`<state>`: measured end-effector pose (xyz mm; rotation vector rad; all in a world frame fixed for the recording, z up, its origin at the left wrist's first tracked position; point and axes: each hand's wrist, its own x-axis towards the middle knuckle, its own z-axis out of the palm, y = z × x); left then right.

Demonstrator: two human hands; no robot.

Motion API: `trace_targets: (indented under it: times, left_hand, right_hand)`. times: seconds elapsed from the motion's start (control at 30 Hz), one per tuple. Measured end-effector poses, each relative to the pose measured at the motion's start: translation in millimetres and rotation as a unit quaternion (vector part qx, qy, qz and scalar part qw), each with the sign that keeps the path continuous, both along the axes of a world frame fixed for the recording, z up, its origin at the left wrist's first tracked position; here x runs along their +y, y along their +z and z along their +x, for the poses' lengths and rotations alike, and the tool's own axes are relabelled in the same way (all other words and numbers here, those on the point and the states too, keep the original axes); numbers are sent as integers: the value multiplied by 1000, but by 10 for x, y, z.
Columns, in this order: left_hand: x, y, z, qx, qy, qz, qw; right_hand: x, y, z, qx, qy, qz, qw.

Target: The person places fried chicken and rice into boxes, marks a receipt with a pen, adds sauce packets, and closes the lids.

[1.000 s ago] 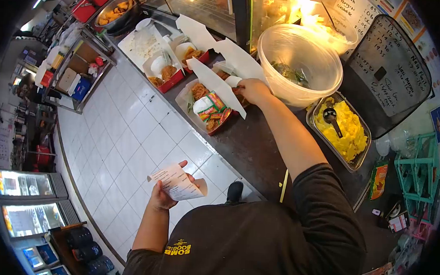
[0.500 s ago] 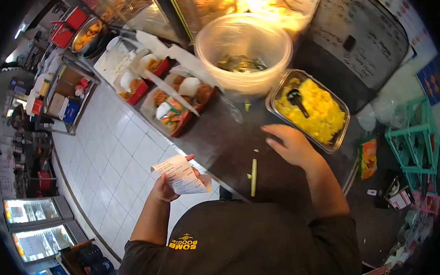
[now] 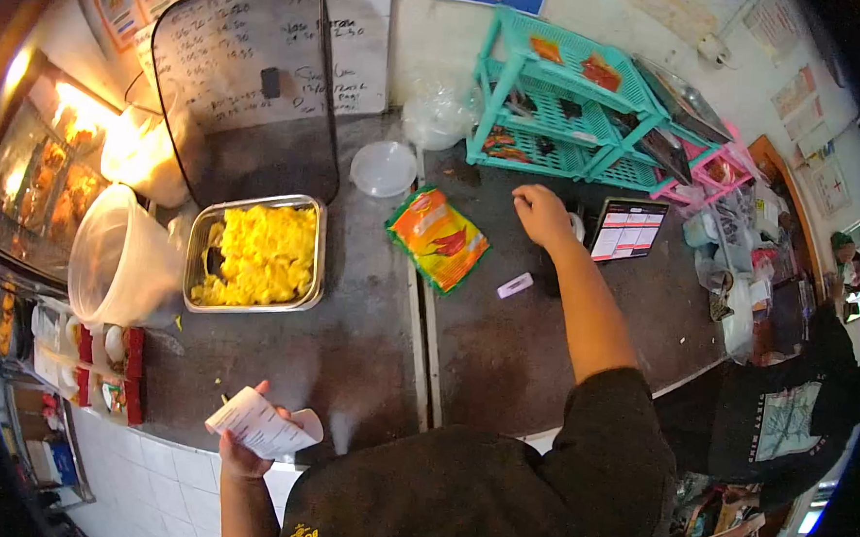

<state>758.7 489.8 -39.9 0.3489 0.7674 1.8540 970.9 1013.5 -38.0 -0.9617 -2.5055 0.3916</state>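
Note:
My left hand (image 3: 245, 453) grips a curled paper receipt (image 3: 264, 425) with printed lines, over the front edge of the dark counter. My right hand (image 3: 542, 216) is stretched forward over the counter, palm down and with nothing seen in it. Its fingers are loosely bent and slightly apart. Just right of it a tablet (image 3: 628, 230) with a lit screen leans upright. Left of it lies an orange and green packet (image 3: 438, 240) with a red chili picture. A small pale purple item (image 3: 515, 286) lies below my right hand. Beyond it stands a teal tiered rack (image 3: 543, 161) holding sachets.
A metal tray (image 3: 319, 263) of yellow food stands left, beside a large clear plastic tub (image 3: 109, 261) and red food boxes (image 3: 134, 389). A round clear container (image 3: 384, 169) sits behind the packet. Another person in a dark shirt (image 3: 782, 423) is at the right.
The view has swung right, bringing the rack and tablet nearer the middle. My right hand has moved from beside the yellow food tray toward the tablet. My left hand still holds the receipt.

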Motion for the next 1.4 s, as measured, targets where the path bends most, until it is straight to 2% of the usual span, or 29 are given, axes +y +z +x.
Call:
trace_targets:
  times: [0.1,0.3,0.4,0.47,0.6,0.7,0.8,0.83,0.87,0.9,0.93,0.97,1.0,1.03,1.07,1.1,1.17,1.23,1.3,1.37,1.4]
  left_hand:
    - [68,-10,214,8,24,-29,999]
    - [118,152,202,27,79,-70,994]
    - [4,90,181,25,113,-95,989]
    - [-17,97,184,11,126,-111,986]
    - [-32,64,146,12,121,-104,987]
    - [-89,9,111,-1,111,-94,989]
    - [-208,-49,102,2,91,-77,993]
    - [-324,-50,100,4,98,-72,993]
    - [-322,47,153,9,108,-80,991]
    - [-363,59,131,6,78,-58,995]
    - [-468,7,117,-32,78,-50,995]
    - [-556,12,97,-41,63,-45,996]
    - [-646,37,95,-46,62,-39,996]
    - [-812,-109,45,-48,55,-36,997]
    - [-899,-171,43,-50,60,-58,995]
    - [-984,-235,-4,-53,44,-30,997]
    - [-1159,-297,-44,-56,23,-22,998]
    - [-1376,-352,-138,-61,30,-5,998]
    - [-1672,-414,-265,-74,49,6,996]
    - [-1968,-437,-418,-79,64,11,995]
    - [-2131,-429,-509,-77,68,10,995]
  right_hand:
    - [790,-278,-122,-1,-109,-74,991]
    - [1708,-705,-545,-145,-191,-36,970]
    - [2023,-1119,-700,-131,-193,-31,972]
    - [2164,-1164,-752,-157,-213,-58,963]
    - [1874,-637,-831,-349,-189,-83,914]
    - [1857,-774,-737,-301,-176,30,937]
    - [1673,-796,-585,-107,-225,61,966]
    - [1604,-766,-468,-104,-188,80,973]
    - [1485,-844,-429,-97,-141,97,981]
    - [826,-395,-485,-52,-123,61,989]
    - [1083,-845,-406,-50,-106,117,986]
    - [551,-581,-467,106,-68,-182,975]
    - [375,-762,-435,177,5,-346,921]
    - [-3,-744,-456,102,32,-242,964]
    - [-452,-737,-555,107,93,-339,930]
    - [-940,-681,-719,108,144,-429,885]
    - [-1950,-346,-1066,26,147,-571,807]
    - [-2788,-216,-1530,-62,166,-620,764]
    - [-3462,-272,-2016,-88,198,-700,680]
    - [-4114,-186,-2560,-101,191,-690,691]
    - [-4322,-238,-2871,-97,226,-675,695]
